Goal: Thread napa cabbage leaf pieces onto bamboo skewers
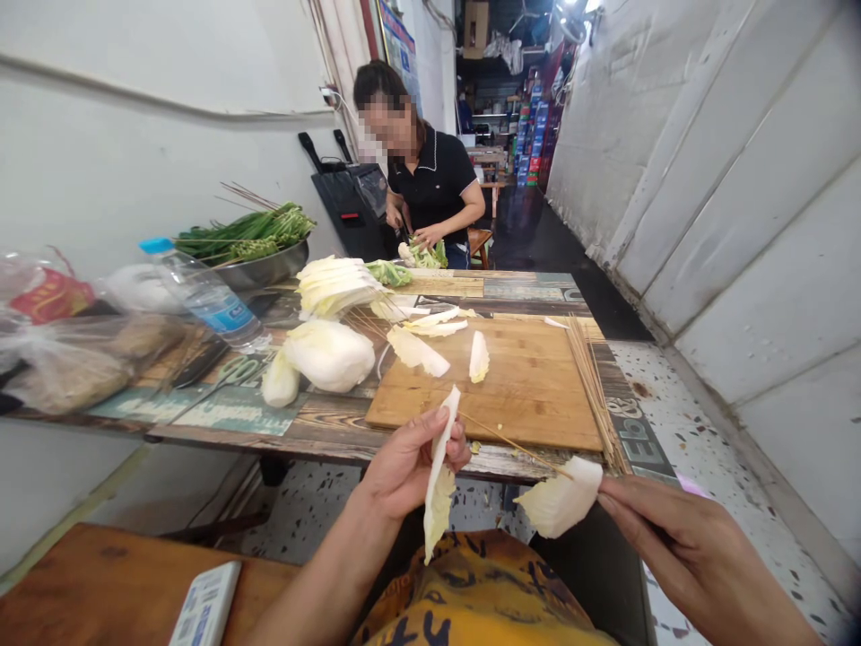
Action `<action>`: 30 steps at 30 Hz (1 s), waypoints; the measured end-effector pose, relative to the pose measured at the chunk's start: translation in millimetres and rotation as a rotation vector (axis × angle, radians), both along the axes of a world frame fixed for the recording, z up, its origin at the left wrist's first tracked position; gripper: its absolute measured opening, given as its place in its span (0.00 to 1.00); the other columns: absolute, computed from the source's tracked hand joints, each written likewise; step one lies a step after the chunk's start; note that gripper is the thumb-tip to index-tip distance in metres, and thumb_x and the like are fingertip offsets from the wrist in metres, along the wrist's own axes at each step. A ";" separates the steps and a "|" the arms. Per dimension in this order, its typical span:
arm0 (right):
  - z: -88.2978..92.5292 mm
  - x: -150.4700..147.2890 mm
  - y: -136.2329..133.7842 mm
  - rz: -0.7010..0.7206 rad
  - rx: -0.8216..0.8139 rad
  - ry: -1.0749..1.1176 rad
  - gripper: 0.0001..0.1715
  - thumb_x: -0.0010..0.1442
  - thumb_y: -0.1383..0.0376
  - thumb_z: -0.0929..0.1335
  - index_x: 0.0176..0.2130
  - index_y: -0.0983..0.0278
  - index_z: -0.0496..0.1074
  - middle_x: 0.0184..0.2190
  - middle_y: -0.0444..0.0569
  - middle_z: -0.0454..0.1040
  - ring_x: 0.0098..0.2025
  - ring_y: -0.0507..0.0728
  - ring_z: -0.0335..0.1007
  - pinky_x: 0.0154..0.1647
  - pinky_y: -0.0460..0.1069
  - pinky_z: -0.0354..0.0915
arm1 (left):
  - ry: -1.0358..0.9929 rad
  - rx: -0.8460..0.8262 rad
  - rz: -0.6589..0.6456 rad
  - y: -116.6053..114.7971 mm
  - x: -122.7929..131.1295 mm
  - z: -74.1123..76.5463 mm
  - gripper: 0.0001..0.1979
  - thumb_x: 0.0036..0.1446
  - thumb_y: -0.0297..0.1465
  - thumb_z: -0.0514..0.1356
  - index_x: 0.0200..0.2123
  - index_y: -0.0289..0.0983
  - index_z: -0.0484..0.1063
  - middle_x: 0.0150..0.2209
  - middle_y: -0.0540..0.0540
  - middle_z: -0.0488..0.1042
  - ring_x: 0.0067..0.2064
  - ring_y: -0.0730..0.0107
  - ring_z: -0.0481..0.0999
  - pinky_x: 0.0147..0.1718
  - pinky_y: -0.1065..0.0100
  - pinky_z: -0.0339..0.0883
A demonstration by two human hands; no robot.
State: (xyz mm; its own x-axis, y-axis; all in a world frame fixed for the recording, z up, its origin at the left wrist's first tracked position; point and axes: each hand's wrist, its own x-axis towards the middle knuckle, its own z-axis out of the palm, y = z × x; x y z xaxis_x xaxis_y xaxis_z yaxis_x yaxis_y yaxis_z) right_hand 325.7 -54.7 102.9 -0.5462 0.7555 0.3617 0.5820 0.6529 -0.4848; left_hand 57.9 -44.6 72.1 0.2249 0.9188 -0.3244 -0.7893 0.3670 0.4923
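Note:
My left hand (404,462) pinches a long strip of napa cabbage leaf (439,489) that hangs down in front of the table edge. My right hand (679,538) grips a thin bamboo skewer (511,442) with a folded piece of cabbage (560,502) threaded on it; the skewer's tip points toward my left hand. Beyond both hands lies a wooden cutting board (525,386) with two cut cabbage pieces (479,356) on it.
A bundle of bare skewers (592,386) lies along the board's right edge. Cabbage chunks (328,354), scissors (229,375), a water bottle (212,301), plastic bags and a metal bowl of greens (259,238) sit to the left. Another person (430,184) works with vegetables at the table's far end.

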 end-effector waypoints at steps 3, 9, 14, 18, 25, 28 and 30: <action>-0.7 0.6 0.0 0.006 0.022 0.016 0.15 0.62 0.68 0.63 0.44 0.60 0.77 0.37 0.51 0.81 0.34 0.56 0.79 0.32 0.47 0.75 | -0.001 -0.004 0.002 0.3 0.3 -0.4 0.12 0.43 0.29 0.71 0.24 0.32 0.70 0.20 0.51 0.68 0.21 0.80 0.64 0.22 0.75 0.59; -2.7 1.5 0.1 0.002 0.011 0.008 0.16 0.63 0.68 0.62 0.45 0.60 0.76 0.37 0.51 0.81 0.34 0.57 0.79 0.32 0.47 0.75 | 0.007 0.008 0.011 -0.1 0.3 -1.6 0.12 0.43 0.29 0.71 0.23 0.32 0.70 0.20 0.50 0.68 0.21 0.79 0.65 0.22 0.74 0.60; -3.0 1.2 1.0 0.003 0.022 0.003 0.16 0.62 0.68 0.63 0.44 0.60 0.77 0.37 0.50 0.81 0.34 0.56 0.79 0.32 0.47 0.75 | 0.042 0.049 0.017 -0.4 -0.1 -2.7 0.11 0.44 0.29 0.70 0.23 0.32 0.70 0.21 0.50 0.69 0.21 0.80 0.65 0.22 0.75 0.61; -2.0 2.2 1.0 0.006 0.038 -0.003 0.15 0.62 0.68 0.63 0.42 0.60 0.77 0.35 0.50 0.81 0.34 0.56 0.79 0.31 0.46 0.75 | 0.139 0.074 0.042 -0.7 -0.1 -0.8 0.12 0.42 0.32 0.71 0.23 0.32 0.71 0.21 0.50 0.70 0.22 0.80 0.66 0.23 0.76 0.60; -3.4 7.7 -0.4 0.001 0.059 -0.036 0.16 0.61 0.68 0.62 0.43 0.59 0.76 0.33 0.49 0.81 0.32 0.57 0.79 0.28 0.46 0.74 | 0.485 0.121 0.166 -3.1 -3.4 2.1 0.14 0.39 0.36 0.72 0.24 0.32 0.76 0.22 0.47 0.75 0.22 0.77 0.69 0.25 0.74 0.63; -3.7 9.5 -1.4 -0.002 0.094 -0.046 0.15 0.61 0.68 0.63 0.45 0.59 0.75 0.36 0.51 0.81 0.33 0.56 0.79 0.31 0.46 0.75 | 0.572 0.161 0.172 -4.1 -5.5 1.4 0.13 0.40 0.37 0.72 0.23 0.33 0.77 0.21 0.47 0.75 0.23 0.75 0.69 0.25 0.73 0.63; -3.1 9.8 -1.1 0.005 0.100 -0.048 0.16 0.61 0.68 0.63 0.45 0.59 0.75 0.36 0.50 0.81 0.34 0.56 0.79 0.31 0.46 0.75 | 0.597 0.177 0.166 -4.9 -6.8 0.8 0.13 0.41 0.37 0.71 0.22 0.33 0.78 0.22 0.47 0.76 0.23 0.75 0.69 0.25 0.73 0.63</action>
State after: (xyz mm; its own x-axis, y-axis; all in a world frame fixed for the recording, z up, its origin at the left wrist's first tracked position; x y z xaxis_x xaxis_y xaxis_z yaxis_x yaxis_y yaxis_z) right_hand 335.5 -55.8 99.8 -0.5687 0.7140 0.4085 0.5995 0.6998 -0.3885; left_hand 51.1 -49.4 72.9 -0.0973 0.9769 -0.1903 -0.3996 0.1368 0.9064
